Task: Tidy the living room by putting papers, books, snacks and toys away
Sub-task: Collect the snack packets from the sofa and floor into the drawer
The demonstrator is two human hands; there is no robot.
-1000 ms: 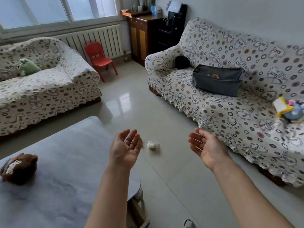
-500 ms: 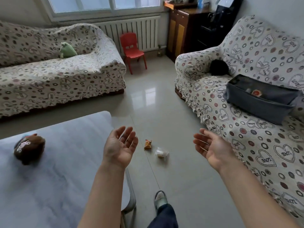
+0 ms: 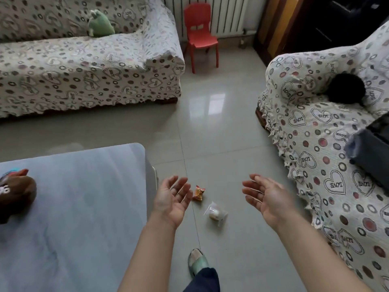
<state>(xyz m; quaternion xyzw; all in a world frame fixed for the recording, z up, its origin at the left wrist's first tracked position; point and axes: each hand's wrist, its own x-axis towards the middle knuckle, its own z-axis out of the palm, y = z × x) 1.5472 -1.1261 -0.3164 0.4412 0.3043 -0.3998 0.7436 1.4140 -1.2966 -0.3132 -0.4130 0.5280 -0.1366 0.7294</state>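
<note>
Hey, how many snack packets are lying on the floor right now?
2. An orange packet lies just right of the left hand; a clear wrapped snack lies slightly nearer, between both hands. Others may be hidden behind the table.

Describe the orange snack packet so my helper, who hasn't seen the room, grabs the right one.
Look at the bare floor beside the grey table. Two small snacks lie there; the orange snack packet is nearer the table, bright and printed, unlike the clear wrapper beside it.

Soft daylight, window glare on the glossy floor (image 3: 207, 102), motion blur and wide-angle bowing at edges.
</note>
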